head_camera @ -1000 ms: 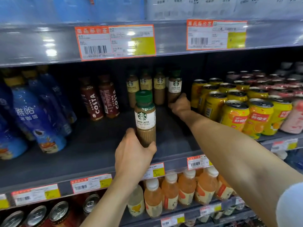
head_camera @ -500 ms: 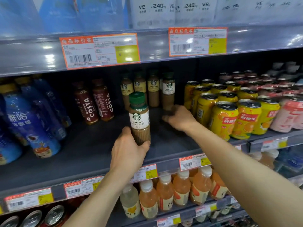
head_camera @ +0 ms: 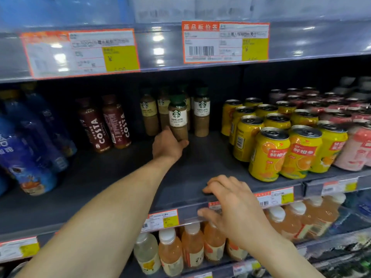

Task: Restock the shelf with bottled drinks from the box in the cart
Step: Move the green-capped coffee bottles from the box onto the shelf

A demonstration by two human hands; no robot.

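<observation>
- Yellow orange-drink cans stand in rows on the right.
- Pink cans stand just beside them.
- Two dark red Costa bottles stand upright on the left.
- Blue bottles lean at the far left.
- Orange price tags hang above.

Blurred beyond reading: left price tag, upper left. Cut off at left edge: blue bottles. Hidden behind front latte bottle: rear bottles.

We face dark grey store shelving, its glossy upper rail catching ceiling-light glare between orange price tags.
</observation>
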